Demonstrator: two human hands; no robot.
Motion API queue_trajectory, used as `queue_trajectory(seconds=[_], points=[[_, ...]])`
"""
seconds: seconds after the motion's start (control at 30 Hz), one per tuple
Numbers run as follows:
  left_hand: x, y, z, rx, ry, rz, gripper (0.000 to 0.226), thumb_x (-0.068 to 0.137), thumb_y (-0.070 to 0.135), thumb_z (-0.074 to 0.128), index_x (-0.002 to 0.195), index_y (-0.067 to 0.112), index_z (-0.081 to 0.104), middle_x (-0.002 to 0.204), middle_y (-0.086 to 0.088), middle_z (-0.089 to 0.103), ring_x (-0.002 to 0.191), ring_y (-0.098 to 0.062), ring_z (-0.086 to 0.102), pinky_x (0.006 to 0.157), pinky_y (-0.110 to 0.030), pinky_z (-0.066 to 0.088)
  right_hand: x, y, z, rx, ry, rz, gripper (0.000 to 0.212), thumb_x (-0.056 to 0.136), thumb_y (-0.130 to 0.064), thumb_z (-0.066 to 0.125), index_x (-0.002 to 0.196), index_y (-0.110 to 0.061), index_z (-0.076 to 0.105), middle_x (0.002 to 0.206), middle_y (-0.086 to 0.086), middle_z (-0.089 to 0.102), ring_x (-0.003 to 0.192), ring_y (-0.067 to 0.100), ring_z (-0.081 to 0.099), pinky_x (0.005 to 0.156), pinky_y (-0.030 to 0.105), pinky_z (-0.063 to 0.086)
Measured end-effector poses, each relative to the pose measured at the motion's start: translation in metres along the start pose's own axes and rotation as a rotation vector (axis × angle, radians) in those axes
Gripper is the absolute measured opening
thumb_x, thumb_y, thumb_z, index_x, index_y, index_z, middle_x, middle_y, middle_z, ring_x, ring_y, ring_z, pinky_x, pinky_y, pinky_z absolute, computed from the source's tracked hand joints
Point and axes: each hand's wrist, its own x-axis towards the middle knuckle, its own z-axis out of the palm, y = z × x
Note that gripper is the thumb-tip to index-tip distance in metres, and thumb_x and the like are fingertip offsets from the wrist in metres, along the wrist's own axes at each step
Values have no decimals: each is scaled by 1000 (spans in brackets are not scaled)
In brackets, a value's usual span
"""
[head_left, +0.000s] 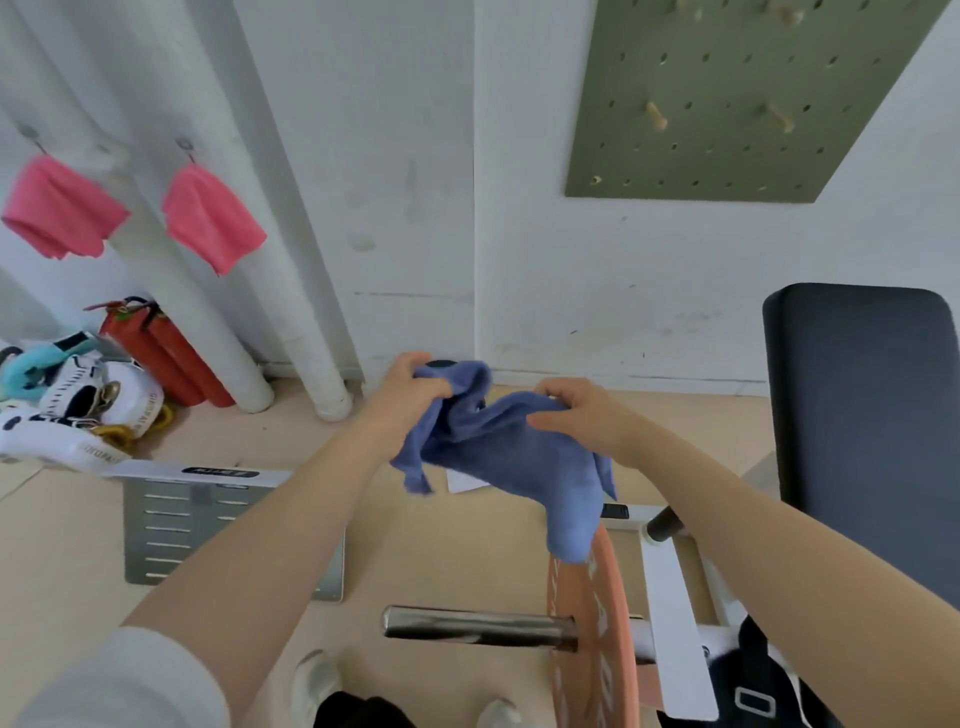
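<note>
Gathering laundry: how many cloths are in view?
3. Left pink cloth and right pink cloth hang at upper left; the blue cloth is gripped by left hand and right hand. More may be hidden.

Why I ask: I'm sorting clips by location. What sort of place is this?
Probably a small gym or workout room: an orange weight plate sits on a steel bar, with a black padded bench beside it.
</note>
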Motion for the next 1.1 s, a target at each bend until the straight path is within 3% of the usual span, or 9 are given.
queue_trajectory(seconds=[0.1, 0.17, 0.27, 0.37, 0.47, 0.6, 0.8, 0.97, 1.1], points=[[-15, 1, 11, 255, -349, 256, 68, 73, 24, 68, 135, 27, 40, 125, 4, 52, 115, -11, 50, 101, -28, 40, 3, -16, 8, 25, 17, -70, 7, 84, -8, 58, 82, -7, 65, 75, 1, 57, 72, 9, 51, 71, 21, 42], [-22, 4, 15, 454, -506, 371, 42, 76, 29, 69, 114, 26, 53, 105, 5, 60, 97, -6, 57, 86, -18, 45, 4, -28, 13, 12, -1, -98, 13, 83, -10, 60, 75, -19, 64, 72, -6, 60, 70, 4, 53, 68, 16, 42], [-18, 8, 15, 650, -412, 489, 12, 87, 27, 58, 78, 23, 52, 67, 9, 50, 66, -8, 48, 56, -13, 37, 3, -38, 17, -49, -28, -108, 16, 84, -18, 62, 72, -26, 59, 71, -9, 57, 69, 4, 52, 68, 19, 40], [-1, 10, 10, 496, -280, 421, 14, 89, 17, 51, 79, 10, 58, 66, 2, 52, 70, -16, 49, 61, -24, 37, 3, -40, 16, 39, -13, -88, 21, 83, -15, 63, 100, -28, 59, 91, -3, 66, 84, 10, 60, 78, 21, 46], [10, 19, 1, 142, -133, 323, 18, 88, 8, 47, 75, 12, 59, 69, -1, 56, 71, -16, 51, 68, -27, 41, 8, -43, 7, 2, 88, -69, 15, 86, -18, 61, 99, -24, 58, 89, 2, 64, 80, 13, 57, 71, 19, 44], [29, 32, -29, -100, -56, 171, 16, 91, 13, 46, 89, 15, 61, 87, -9, 64, 83, -25, 59, 85, -37, 48, 18, -40, 2, 106, 156, 26, 15, 92, -22, 53, 80, -16, 60, 70, -2, 56, 64, 13, 49, 63, 23, 40], [64, 24, -70, 54, -141, 54, 18, 88, 16, 55, 106, 16, 55, 94, -6, 59, 93, -28, 58, 84, -35, 48, 48, -61, 21, 386, 258, 73, 14, 93, -24, 52, 106, -24, 57, 78, 2, 65, 69, 19, 60, 65, 30, 49], [62, 32, -82, 178, -339, 382, 42, 84, 11, 60, 121, 28, 50, 93, -1, 65, 89, -13, 61, 78, -17, 44, 73, -87, 33, 358, 251, 13, 32, 92, -21, 53, 121, -33, 54, 71, 4, 60, 66, 14, 56, 70, 25, 48], [62, 46, -89, 326, -491, 598, 54, 85, 15, 63, 129, 37, 43, 84, 13, 65, 83, -9, 60, 81, -15, 44, 85, -102, 44, 310, 134, 47, 23, 91, -19, 53, 109, -27, 63, 85, -4, 71, 76, 6, 65, 74, 19, 49]])
